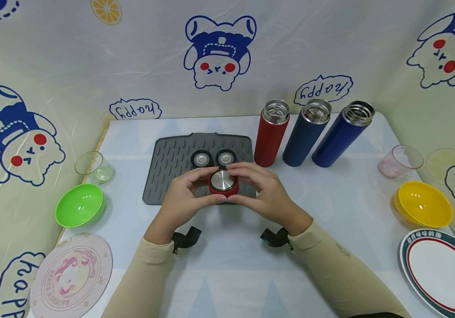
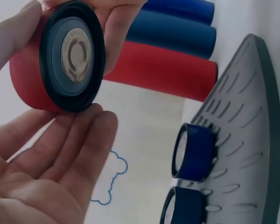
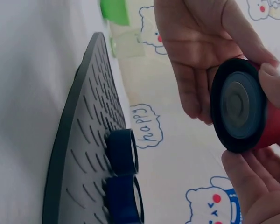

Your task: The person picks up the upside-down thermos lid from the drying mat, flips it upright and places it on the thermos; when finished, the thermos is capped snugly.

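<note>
Both hands hold a red bottle lid [image 1: 222, 182] between them, over the front part of a grey ribbed mat [image 1: 172, 154]. My left hand [image 1: 187, 190] grips its left side with thumb and fingertips; my right hand [image 1: 261, 190] grips the right side likewise. From above, the lid's brushed metal top shows. Its underside, with a dark rim and round metal disc, faces the camera in both wrist views. Two blue lids [image 2: 198, 151] [image 3: 126, 198] sit side by side on the mat just beyond the hands, undersides up.
At the back right stand three lidless bottles: red [image 1: 271, 134], dark blue [image 1: 306, 134] and brighter blue [image 1: 342, 136]. On the left are a clear glass [image 1: 101, 170], green bowl [image 1: 79, 205] and pink plate [image 1: 72, 278]. Rightward are a pink glass [image 1: 398, 163], yellow bowl [image 1: 422, 205] and white plate [image 1: 442, 269].
</note>
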`<state>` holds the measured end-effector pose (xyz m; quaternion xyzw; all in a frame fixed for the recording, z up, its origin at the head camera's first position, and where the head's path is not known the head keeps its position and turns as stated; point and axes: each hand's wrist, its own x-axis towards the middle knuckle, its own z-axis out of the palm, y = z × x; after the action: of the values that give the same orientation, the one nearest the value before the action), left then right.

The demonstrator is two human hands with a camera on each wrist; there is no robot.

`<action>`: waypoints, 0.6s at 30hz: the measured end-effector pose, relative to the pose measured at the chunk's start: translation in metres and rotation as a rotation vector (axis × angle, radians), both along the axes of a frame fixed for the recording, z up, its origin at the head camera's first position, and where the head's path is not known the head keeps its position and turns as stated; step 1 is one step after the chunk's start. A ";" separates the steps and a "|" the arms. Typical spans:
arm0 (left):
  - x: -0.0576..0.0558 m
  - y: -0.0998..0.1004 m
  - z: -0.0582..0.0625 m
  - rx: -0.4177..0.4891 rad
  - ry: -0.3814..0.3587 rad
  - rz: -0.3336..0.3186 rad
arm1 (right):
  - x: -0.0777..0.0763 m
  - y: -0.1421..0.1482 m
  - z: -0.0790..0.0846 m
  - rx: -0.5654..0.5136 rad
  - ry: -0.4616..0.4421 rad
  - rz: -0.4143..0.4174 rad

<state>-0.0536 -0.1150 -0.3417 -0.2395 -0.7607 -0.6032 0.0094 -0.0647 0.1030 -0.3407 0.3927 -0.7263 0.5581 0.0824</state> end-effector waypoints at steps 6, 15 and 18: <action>-0.008 -0.001 -0.014 -0.080 0.154 0.028 | 0.000 0.003 0.002 0.047 0.004 -0.003; -0.016 -0.002 -0.023 -0.172 0.234 0.021 | 0.000 0.005 0.005 0.060 0.059 -0.022; -0.018 0.000 -0.021 -0.181 0.245 0.019 | 0.000 0.006 0.006 0.064 0.058 -0.035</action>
<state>-0.0721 -0.1155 -0.3632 -0.3037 -0.8075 -0.4982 0.0862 -0.0647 0.1093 -0.3345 0.3985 -0.7477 0.5216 0.1007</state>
